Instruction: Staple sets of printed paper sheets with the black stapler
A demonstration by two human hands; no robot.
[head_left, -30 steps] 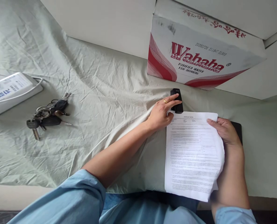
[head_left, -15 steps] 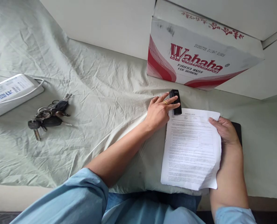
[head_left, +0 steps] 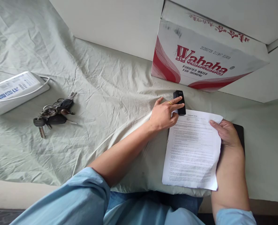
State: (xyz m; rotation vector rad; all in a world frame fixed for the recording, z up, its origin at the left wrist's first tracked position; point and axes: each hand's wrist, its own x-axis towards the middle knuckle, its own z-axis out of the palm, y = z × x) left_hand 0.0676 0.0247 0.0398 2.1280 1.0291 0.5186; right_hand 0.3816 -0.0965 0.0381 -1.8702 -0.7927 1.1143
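Note:
Several sheets' worth or a single page of printed paper [head_left: 191, 153] lies in front of me, its lower right edge slightly wavy. A small black stapler [head_left: 181, 111] sits over the paper's top left corner. My left hand [head_left: 163, 115] rests on it, two fingers stretched across its top and the others bent. One of those fingers wears a ring. At the paper's upper right edge, my right hand [head_left: 228, 132] is closed, thumb on top and the other fingers hidden beneath. A dark flat object [head_left: 240, 134] shows partly from behind that hand.
A bunch of keys [head_left: 55, 114] lies on the wrinkled pale green cloth [head_left: 120, 90] at left. Beyond it is a white device with a cable [head_left: 19, 89]. A Wahaha water carton [head_left: 204, 53] stands at the back against white panels.
The view has shifted slightly. My left hand's upper fingers have bent in more, while its two fingers stay on the stapler. The paper's lower right edge lies a little flatter.

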